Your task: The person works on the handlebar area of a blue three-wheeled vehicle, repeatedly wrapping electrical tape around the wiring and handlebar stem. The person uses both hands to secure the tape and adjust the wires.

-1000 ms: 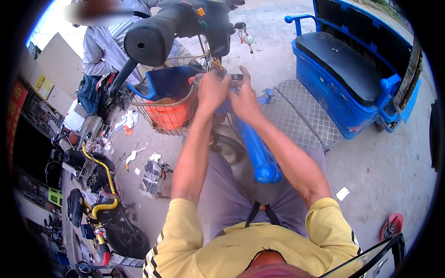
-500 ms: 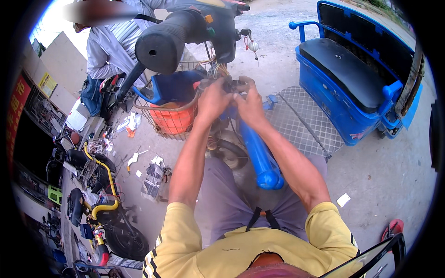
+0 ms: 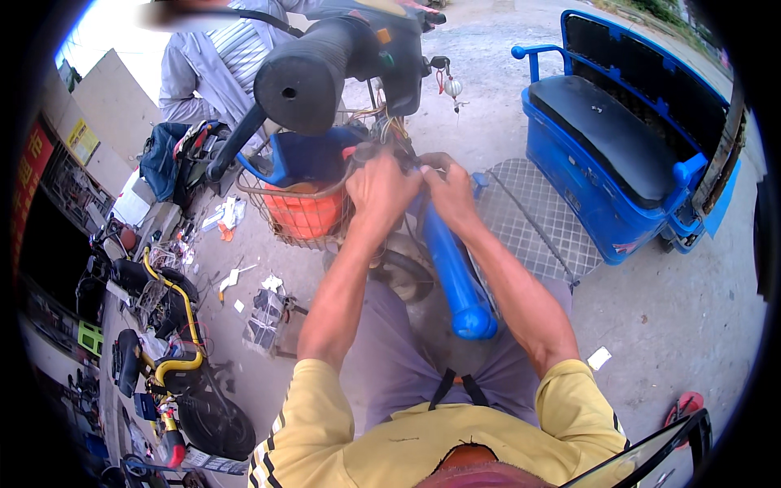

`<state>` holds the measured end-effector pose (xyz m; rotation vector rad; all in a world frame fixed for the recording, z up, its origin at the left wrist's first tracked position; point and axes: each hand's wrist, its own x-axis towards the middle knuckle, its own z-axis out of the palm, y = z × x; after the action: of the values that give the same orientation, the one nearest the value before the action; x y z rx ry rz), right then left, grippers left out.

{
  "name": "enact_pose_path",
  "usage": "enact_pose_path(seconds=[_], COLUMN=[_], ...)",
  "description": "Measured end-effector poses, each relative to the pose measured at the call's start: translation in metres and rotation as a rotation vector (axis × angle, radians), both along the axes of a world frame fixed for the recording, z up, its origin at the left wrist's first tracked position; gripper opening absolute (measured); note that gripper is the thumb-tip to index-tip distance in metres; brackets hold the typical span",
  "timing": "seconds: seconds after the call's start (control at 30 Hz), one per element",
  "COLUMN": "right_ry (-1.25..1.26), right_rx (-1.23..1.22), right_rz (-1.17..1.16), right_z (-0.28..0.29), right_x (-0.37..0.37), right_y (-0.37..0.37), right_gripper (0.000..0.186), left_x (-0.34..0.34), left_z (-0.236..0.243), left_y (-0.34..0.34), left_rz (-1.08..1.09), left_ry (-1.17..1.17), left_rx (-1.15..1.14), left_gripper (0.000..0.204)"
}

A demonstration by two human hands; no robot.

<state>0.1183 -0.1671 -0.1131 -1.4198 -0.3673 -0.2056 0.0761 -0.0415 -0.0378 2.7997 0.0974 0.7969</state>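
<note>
My left hand [image 3: 379, 185] and my right hand [image 3: 447, 185] are close together at the steering column of a three-wheeled vehicle, both closed around a small dark part whose shape is mostly hidden by my fingers. Loose coloured wires [image 3: 390, 126] hang just above them from the dark handlebar housing [image 3: 400, 85]. A black handlebar grip [image 3: 286, 85] juts toward me at upper left. A wire basket [image 3: 264, 213] with an orange bucket [image 3: 301, 211] and a blue plastic piece [image 3: 305, 154] sits left of my hands. A blue tube [image 3: 460, 285] runs down from beside my right hand.
A person in a grey jacket [image 3: 183, 89] is beyond the handlebar. A blue bench seat [image 3: 594, 138] and checkered metal floor plate [image 3: 537, 220] are at right. A yellow bike frame [image 3: 187, 301], scattered scraps [image 3: 228, 281] and a red shoe [image 3: 683, 403] lie around me.
The handlebar and hanging wires sit lower and slightly right in the view. My hands are a little lower, and my right hand's fingers are more curled than a second ago.
</note>
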Motion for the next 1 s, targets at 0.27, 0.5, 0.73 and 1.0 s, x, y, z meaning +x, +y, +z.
enact_pose_path(seconds=[0.27, 0.5, 0.73, 1.0], right_ry=[-0.085, -0.088, -0.422, -0.541], right_rx=[0.038, -0.032, -0.052, -0.185], right_rz=[0.022, -0.019, -0.232, -0.195], right_z=[-0.018, -0.011, 0.023, 0.037], right_x=[0.014, 0.008, 0.002, 0.026], right_y=[0.008, 0.017, 0.0, -0.025], right_gripper=[0.032, 0.029, 0.031, 0.024], left_x=[-0.016, -0.02, -0.005, -0.006], left_z=[0.015, 0.021, 0.02, 0.002], left_y=[-0.006, 0.005, -0.007, 0.002], left_rz=[0.136, 0.008, -0.285, -0.381], left_ry=[0.059, -0.093, -0.456, -0.17], left_rx=[0.161, 0.134, 0.152, -0.669], left_gripper=[0.053, 0.042, 0.028, 0.042])
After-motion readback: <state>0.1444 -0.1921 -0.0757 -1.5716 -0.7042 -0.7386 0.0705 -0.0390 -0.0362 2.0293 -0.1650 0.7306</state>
